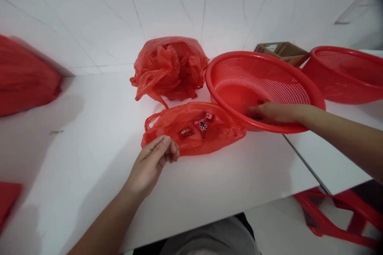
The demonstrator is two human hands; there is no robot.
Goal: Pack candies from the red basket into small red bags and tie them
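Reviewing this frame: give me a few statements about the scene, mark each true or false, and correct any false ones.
1. The left hand touches the near edge of the flat red plastic bag. True.
2. The right hand rests on the crumpled red bag. False: it is at the tilted red perforated basket.
3. Small wrapped sweets show in the flat bag. True.
4. A cardboard box sits at the table's near edge. False: the cardboard box is at the far side, behind the baskets.
5. A second red basket sits to the right of the first. True.
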